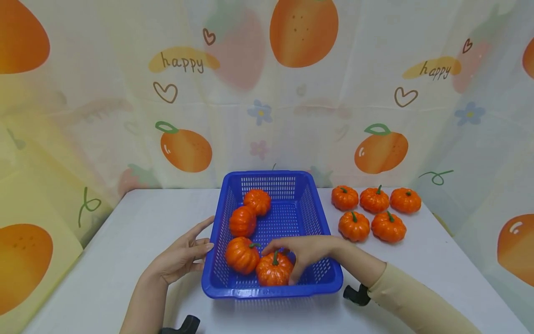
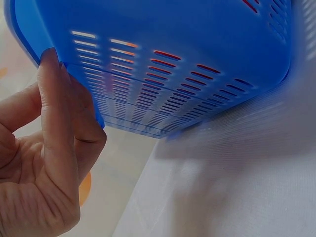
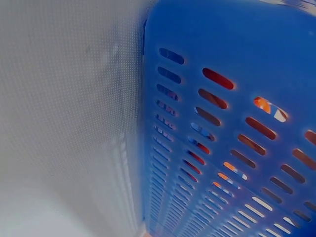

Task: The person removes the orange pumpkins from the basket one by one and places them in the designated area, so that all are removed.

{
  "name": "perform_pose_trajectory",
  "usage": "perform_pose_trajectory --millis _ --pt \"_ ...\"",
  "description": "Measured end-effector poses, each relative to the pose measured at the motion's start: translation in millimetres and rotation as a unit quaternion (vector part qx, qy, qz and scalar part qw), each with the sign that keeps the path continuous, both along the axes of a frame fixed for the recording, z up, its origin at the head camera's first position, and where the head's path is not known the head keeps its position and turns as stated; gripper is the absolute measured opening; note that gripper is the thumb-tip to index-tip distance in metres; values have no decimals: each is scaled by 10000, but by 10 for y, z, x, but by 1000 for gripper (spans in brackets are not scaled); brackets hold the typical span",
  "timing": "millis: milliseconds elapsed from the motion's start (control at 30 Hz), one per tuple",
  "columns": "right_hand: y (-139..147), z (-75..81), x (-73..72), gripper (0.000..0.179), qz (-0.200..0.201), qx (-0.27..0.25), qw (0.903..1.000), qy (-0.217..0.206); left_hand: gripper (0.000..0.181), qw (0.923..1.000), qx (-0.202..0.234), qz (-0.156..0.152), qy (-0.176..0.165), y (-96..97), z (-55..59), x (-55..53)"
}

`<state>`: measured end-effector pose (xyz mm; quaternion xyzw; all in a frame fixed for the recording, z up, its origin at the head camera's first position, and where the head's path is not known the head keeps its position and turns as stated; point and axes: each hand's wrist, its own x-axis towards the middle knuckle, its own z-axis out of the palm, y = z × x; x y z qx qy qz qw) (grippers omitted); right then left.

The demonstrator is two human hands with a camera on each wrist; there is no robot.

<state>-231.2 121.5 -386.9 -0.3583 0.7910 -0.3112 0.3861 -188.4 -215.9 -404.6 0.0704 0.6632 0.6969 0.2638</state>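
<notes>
My right hand [image 1: 310, 253] reaches over the near right of a blue plastic basket [image 1: 273, 291], thumb and fingers curved round a small orange pumpkin [image 1: 274, 271] with a green stem. That pumpkin is at the basket's near end, right beside another pumpkin [image 1: 242, 256]. Farther back along the left wall lie a third pumpkin [image 1: 243, 221] and a fourth one [image 1: 257, 202]. Against the outside of the left rim rest the fingertips of my left hand [image 1: 181, 255]. In the left wrist view, the left hand [image 2: 54, 148] touches the rim from outside. The right wrist view shows the basket's slotted wall [image 3: 222, 29], with the right hand hidden.
Several more pumpkins [image 1: 374, 200] stand in two rows on the white table [image 1: 434, 269], right of the basket. Behind the table hangs a fruit-print curtain [image 1: 233, 125]. Black wrist-camera parts show below the left hand and by the right sleeve [image 1: 417, 297].
</notes>
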Motion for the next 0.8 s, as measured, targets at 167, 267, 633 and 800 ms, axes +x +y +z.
perform_pose_trajectory --millis 167,267,633,800 --pt "-4 0 9 74 59 22 9999 95 81 10000 13 -14 7 0 -8 0" --pt "-3 2 20 72 -36 51 9998 175 81 10000 30 -33 8 0 -11 1" --pt "-15 -1 41 69 -134 231 9982 529 82 9999 55 -74 42 -8 -16 -3" --pt "-17 -1 36 68 -36 172 9974 694 82 9999 69 -98 43 -15 -14 -2"
